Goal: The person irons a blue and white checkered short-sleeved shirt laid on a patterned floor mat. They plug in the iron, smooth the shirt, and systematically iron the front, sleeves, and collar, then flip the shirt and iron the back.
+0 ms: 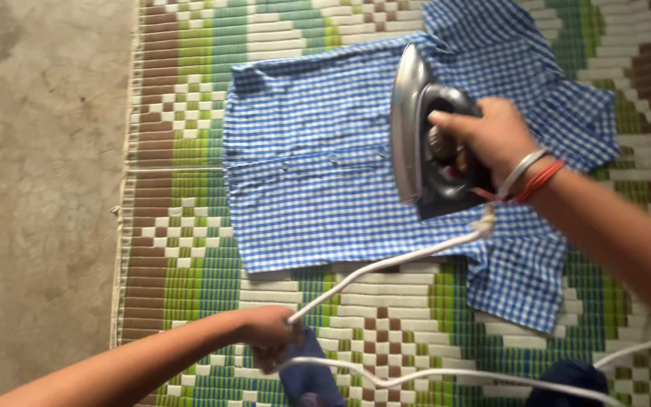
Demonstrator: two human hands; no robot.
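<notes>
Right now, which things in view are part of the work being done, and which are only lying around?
In use:
- electric iron, gripped by the right hand
- blue checked shirt, spread flat under the iron
- white cord, held by the left hand

Lying about:
- dark blue cloth at the near edge
- woven mat
- concrete floor

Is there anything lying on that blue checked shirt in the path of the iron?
Nothing visible lies on the blue-and-white checked shirt ahead of the grey metal iron that the right hand grips. Its white cord trails off behind, with the left hand at it.
</notes>
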